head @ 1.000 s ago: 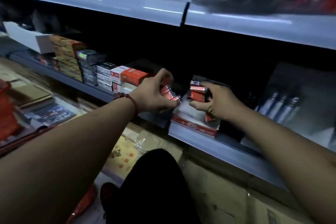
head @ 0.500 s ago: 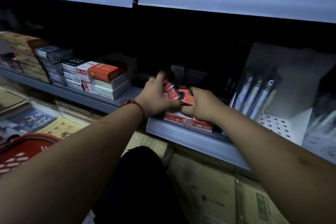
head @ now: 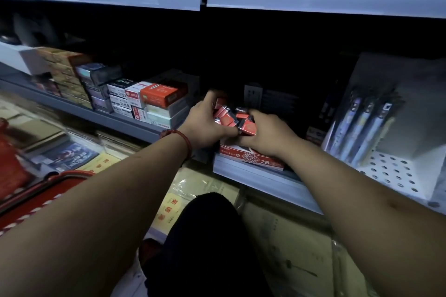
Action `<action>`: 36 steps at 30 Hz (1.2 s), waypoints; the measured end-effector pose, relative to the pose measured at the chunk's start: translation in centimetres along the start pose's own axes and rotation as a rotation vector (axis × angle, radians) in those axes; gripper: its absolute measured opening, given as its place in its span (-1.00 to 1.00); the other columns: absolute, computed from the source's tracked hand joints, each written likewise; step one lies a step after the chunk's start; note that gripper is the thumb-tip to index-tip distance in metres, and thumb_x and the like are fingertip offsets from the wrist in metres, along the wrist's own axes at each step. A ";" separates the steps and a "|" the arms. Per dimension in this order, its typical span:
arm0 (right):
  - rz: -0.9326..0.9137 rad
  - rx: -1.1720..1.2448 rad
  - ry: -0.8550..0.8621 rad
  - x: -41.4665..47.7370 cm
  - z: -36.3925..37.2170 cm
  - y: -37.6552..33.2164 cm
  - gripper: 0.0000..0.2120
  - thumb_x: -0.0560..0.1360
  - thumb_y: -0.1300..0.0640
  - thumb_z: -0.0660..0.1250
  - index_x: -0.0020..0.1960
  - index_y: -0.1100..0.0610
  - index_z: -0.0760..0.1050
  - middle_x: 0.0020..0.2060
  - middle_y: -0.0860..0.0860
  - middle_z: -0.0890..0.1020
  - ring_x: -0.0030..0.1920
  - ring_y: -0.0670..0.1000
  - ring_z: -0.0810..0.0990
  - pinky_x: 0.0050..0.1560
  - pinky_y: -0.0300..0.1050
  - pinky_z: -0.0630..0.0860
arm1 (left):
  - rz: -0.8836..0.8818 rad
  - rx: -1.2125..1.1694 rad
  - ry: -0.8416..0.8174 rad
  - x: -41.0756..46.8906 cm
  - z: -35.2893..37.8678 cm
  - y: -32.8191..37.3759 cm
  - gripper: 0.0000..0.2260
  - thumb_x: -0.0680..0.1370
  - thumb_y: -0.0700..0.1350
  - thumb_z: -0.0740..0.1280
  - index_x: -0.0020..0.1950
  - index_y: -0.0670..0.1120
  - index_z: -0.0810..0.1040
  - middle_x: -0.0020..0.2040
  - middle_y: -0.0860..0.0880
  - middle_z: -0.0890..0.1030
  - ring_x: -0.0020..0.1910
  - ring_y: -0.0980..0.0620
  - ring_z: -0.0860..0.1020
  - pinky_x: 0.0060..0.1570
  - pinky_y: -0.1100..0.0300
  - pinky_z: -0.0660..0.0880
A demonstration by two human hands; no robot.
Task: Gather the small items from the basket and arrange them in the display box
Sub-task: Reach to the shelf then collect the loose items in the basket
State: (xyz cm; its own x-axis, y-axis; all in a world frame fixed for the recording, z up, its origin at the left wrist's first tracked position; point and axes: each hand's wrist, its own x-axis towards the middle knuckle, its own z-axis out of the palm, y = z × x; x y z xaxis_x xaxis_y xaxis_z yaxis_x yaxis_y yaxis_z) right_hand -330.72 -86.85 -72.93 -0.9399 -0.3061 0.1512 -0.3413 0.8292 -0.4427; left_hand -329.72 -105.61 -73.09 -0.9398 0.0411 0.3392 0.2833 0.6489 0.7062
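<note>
The left hand (head: 205, 125) and right hand (head: 268, 135) clasped a cluster of small red packets (head: 226, 116) between their curled fingers. The display box (head: 255, 160) lay just beneath the fingers, and stacked cartons (head: 154, 101) stood beside the left fingers.

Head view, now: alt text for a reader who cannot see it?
The left hand and right hand grip a cluster of small red packets over a red-and-white cardboard display box marked 2B on a grey metal shelf. A red plastic basket sits lower left.
</note>
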 end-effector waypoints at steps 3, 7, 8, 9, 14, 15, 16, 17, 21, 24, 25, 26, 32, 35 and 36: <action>-0.013 -0.032 0.043 1.2 1.7 -2.2 -0.30 0.30 -0.32 0.52 0.34 -0.08 0.40 0.08 0.02 0.62 0.04 0.12 0.62 0.01 -0.02 0.57 | -0.005 0.011 0.059 -0.7 -2.0 -1.4 -0.29 0.31 -0.04 0.63 0.35 0.06 0.36 0.13 0.05 0.58 0.04 0.06 0.61 -0.08 0.31 0.56; -0.016 -0.001 -0.066 2.7 2.3 -3.8 -0.26 0.30 -0.24 0.55 0.38 -0.06 0.38 0.16 0.04 0.59 0.08 0.12 0.60 0.09 0.00 0.56 | -0.010 0.015 0.085 -0.9 -4.0 -2.8 -0.31 0.31 -0.03 0.63 0.33 0.08 0.35 0.16 -0.02 0.59 0.04 0.03 0.63 -0.24 0.41 0.49; -0.013 0.019 -0.110 2.9 2.0 -3.7 -0.26 0.30 -0.21 0.57 0.39 -0.06 0.38 0.16 0.01 0.58 0.09 0.09 0.59 0.10 -0.03 0.54 | -0.004 0.015 0.081 -0.7 -4.2 -2.9 -0.31 0.31 -0.03 0.63 0.33 0.07 0.35 0.16 -0.02 0.60 0.04 0.03 0.63 -0.25 0.43 0.49; -0.012 0.021 -0.149 2.9 1.5 -3.6 -0.25 0.30 -0.20 0.58 0.40 -0.06 0.38 0.16 -0.02 0.56 0.09 0.06 0.57 0.09 -0.07 0.52 | 0.001 0.006 0.080 -0.6 -4.2 -2.8 -0.32 0.31 -0.03 0.63 0.32 0.06 0.36 0.15 -0.02 0.61 0.04 0.03 0.64 -0.23 0.42 0.51; -0.031 0.036 -0.202 2.0 -0.3 -1.9 -0.22 0.28 -0.12 0.62 0.41 -0.03 0.40 0.15 -0.10 0.53 0.12 -0.02 0.55 0.15 -0.13 0.50 | 0.020 -0.101 0.132 0.1 -3.6 -1.5 -0.39 0.35 -0.01 0.61 0.28 0.02 0.37 0.05 0.04 0.64 -0.03 0.11 0.66 -0.16 0.20 0.65; -0.029 0.071 -0.200 1.7 -0.5 -1.7 -0.22 0.28 -0.09 0.64 0.41 -0.01 0.42 0.14 -0.11 0.51 0.12 -0.04 0.54 0.15 -0.15 0.48 | 0.018 -0.102 0.136 0.2 -3.2 -1.2 -0.38 0.34 0.02 0.60 0.28 0.02 0.37 0.08 0.03 0.64 -0.01 0.09 0.65 -0.10 0.14 0.66; -0.021 0.113 -0.193 1.6 -0.7 -1.5 -0.24 0.26 -0.05 0.66 0.39 -0.01 0.45 0.13 -0.12 0.52 0.13 -0.05 0.54 0.15 -0.16 0.47 | 0.008 -0.094 0.136 0.4 -2.7 -1.0 -0.36 0.33 0.06 0.60 0.29 0.02 0.37 0.12 0.01 0.63 0.04 0.06 0.64 -0.02 0.10 0.65; -0.007 0.156 -0.175 1.6 -0.9 -1.3 -0.27 0.24 -0.02 0.67 0.35 0.00 0.49 0.12 -0.11 0.56 0.12 -0.05 0.56 0.14 -0.17 0.49 | -0.008 -0.076 0.125 0.5 -2.1 -0.6 -0.34 0.31 0.11 0.60 0.30 0.01 0.37 0.17 -0.02 0.61 0.10 0.02 0.62 0.07 0.07 0.62; 0.045 0.253 -0.030 1.5 -1.1 -0.3 -0.54 0.23 0.12 0.65 0.07 0.01 0.58 -0.09 -0.03 0.67 -0.06 0.00 0.64 -0.13 -0.20 0.52 | 0.030 0.048 0.004 0.8 0.4 0.2 -0.23 0.29 0.19 0.58 0.42 0.05 0.37 0.23 -0.09 0.49 0.25 -0.05 0.49 0.31 0.09 0.47; 0.002 0.208 -0.043 0.9 -0.8 0.0 -0.58 0.29 0.17 0.60 0.07 -0.03 0.53 -0.11 -0.05 0.64 -0.10 -0.05 0.61 -0.21 -0.28 0.46 | 0.120 0.165 -0.119 0.6 1.1 0.7 -0.33 0.42 0.09 0.53 0.48 0.09 0.38 0.24 -0.11 0.46 0.27 -0.08 0.48 0.28 0.22 0.40; 0.003 0.205 -0.038 0.7 -0.8 0.1 -0.56 0.30 0.17 0.59 0.09 -0.03 0.51 -0.08 -0.05 0.64 -0.09 -0.06 0.61 -0.20 -0.29 0.48 | 0.143 0.185 -0.129 0.5 1.2 0.6 -0.37 0.44 0.08 0.51 0.47 0.11 0.39 0.24 -0.10 0.46 0.26 -0.09 0.49 0.28 0.20 0.41; 0.013 0.206 -0.026 0.6 -0.8 0.2 -0.54 0.29 0.16 0.59 0.11 -0.03 0.50 -0.05 -0.05 0.64 -0.07 -0.06 0.62 -0.14 -0.27 0.51 | 0.162 0.204 -0.127 0.4 1.3 0.4 -0.40 0.45 0.10 0.48 0.46 0.13 0.39 0.24 -0.10 0.47 0.26 -0.11 0.48 0.31 0.13 0.42; -0.012 0.249 -0.027 -0.2 -1.2 -0.2 -0.24 0.28 0.20 0.60 0.42 0.03 0.40 0.14 -0.04 0.59 0.09 -0.07 0.59 0.04 -0.26 0.50 | 0.210 0.394 -0.079 -0.6 0.5 -0.1 -0.30 0.47 0.32 0.38 0.54 0.19 0.22 0.33 -0.03 0.55 0.34 -0.13 0.42 0.39 -0.09 0.29; -0.040 0.234 -0.004 -0.6 -1.5 -0.8 -0.21 0.34 0.16 0.57 0.49 0.01 0.33 0.27 0.01 0.54 0.23 0.01 0.54 0.24 -0.12 0.49 | 0.168 0.247 -0.164 -1.2 -0.8 -0.4 -0.14 0.42 0.38 0.39 0.59 0.20 0.06 0.36 -0.07 0.54 0.33 -0.11 0.51 0.38 -0.11 0.41; -0.029 0.225 0.009 -0.7 -1.7 -1.0 -0.24 0.35 0.15 0.54 0.49 0.01 0.33 0.27 0.01 0.54 0.23 0.02 0.55 0.22 -0.10 0.51 | 0.150 0.205 -0.172 -1.5 -1.2 -0.6 -0.13 0.42 0.39 0.39 0.59 0.19 0.05 0.38 -0.06 0.54 0.32 -0.08 0.53 0.36 -0.09 0.45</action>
State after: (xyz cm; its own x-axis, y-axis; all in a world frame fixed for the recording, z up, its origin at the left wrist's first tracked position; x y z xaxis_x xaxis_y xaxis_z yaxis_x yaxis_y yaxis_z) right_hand -329.75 -86.66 -71.11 -0.9303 -0.3231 0.1737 -0.3578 0.6945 -0.6242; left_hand -328.25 -106.93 -73.28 -0.9138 0.2652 0.3075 0.3936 0.7650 0.5097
